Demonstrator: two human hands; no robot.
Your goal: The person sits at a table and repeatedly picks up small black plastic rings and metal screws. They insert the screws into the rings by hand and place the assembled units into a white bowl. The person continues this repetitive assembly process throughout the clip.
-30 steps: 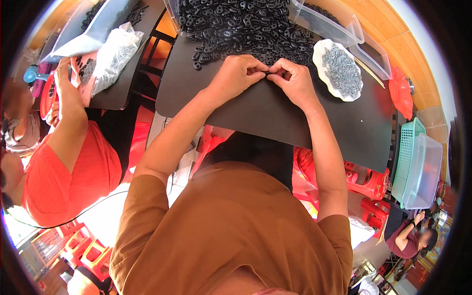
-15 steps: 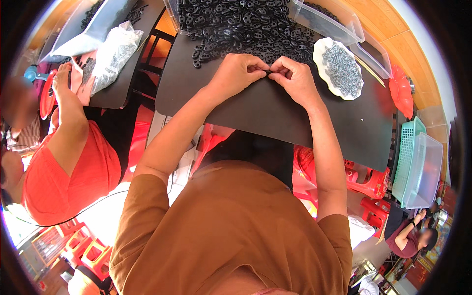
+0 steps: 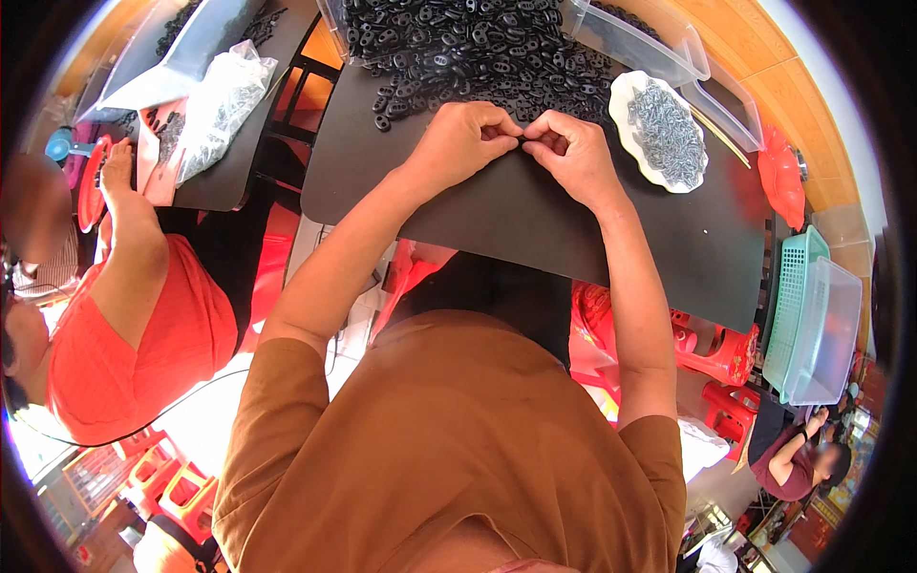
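Observation:
Fingertip to fingertip, my left hand [image 3: 466, 136] and my right hand [image 3: 576, 156] meet over the dark table [image 3: 478, 215]. Both are closed in a pinch on one small black piece [image 3: 522, 142], which the fingers mostly cover. Just beyond them lies a big heap of small black oval pieces with holes [image 3: 458, 53], a few strays at its left edge. Right of my right hand stands a white scalloped dish [image 3: 621, 100] filled with small silvery metal parts [image 3: 666, 134].
Clear plastic bins [image 3: 659, 48] flank the heap. A red dish [image 3: 781, 179] and green basket [image 3: 793, 306] sit at the right. On the left, a person in red [image 3: 143, 334] works at another table with a plastic bag [image 3: 224, 110] of parts. Red stools [image 3: 186, 497] stand behind.
My hands stay pinched together in nearly the same spot, with only slight finger movement. The person at the left has shifted the arm a little.

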